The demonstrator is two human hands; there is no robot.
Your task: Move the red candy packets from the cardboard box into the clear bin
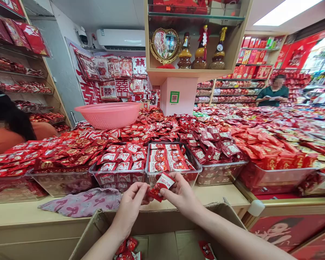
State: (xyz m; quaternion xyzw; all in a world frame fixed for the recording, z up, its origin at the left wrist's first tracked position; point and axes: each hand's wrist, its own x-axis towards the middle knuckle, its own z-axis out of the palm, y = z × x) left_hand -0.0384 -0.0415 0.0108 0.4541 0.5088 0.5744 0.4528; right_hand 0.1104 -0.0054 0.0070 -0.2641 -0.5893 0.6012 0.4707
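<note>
My right hand (182,195) is closed on a small red and white candy packet (164,183), thumb in front and fingers behind. At the packet's left edge my left hand (135,196) is pinched, its fingertips against the red wrapper; whether a second packet lies behind is hidden. Both hands are held over an open cardboard box (162,243). Inside it, a few red packets (127,249) lie at the left and another packet (207,250) at the right. Just beyond the hands stands a clear bin (173,177) with similar packets in neat rows.
More clear bins (117,177) heaped with red packets line the counter (213,193). A purple patterned cloth (81,202) lies left of the box. Behind is a pink basket (108,115). One person (11,119) is at the left, another (273,92) at the far right.
</note>
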